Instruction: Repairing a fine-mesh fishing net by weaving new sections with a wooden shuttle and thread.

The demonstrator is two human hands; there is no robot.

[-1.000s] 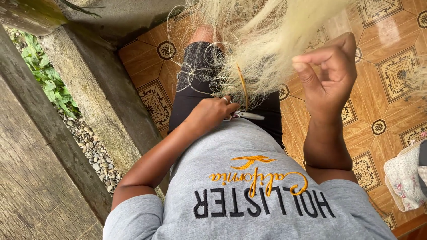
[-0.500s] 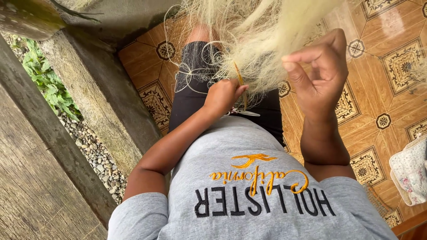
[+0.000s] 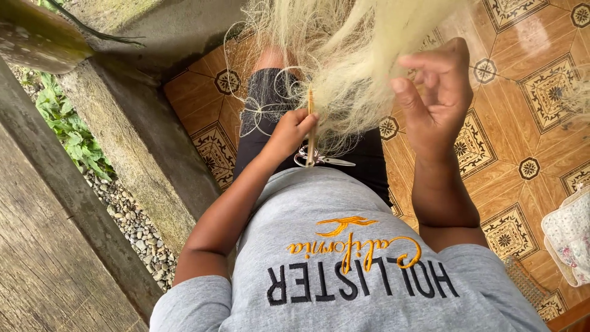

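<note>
Head view: the left hand (image 3: 294, 130) is closed around a thin wooden needle (image 3: 310, 126), held upright just above the lap, its top reaching into the low fringe of the net (image 3: 344, 55). The net is a pale, fine mesh hanging from the far side and spilling over the dark shorts (image 3: 270, 98). The right hand (image 3: 433, 92) is raised to the right of the needle, fingers curled and half open, thumb near the forefinger; it seems to pinch or tension strands of net, though the threads there are too fine to tell. Small scissors (image 3: 322, 160) lie on the lap just below the needle. The tiled floor (image 3: 522, 123) spreads to the right.

The step looks like net mending, with the needle set to pass through a mesh. The next move would call for the right hand keeping the mesh taut while the needle threads through.
</note>
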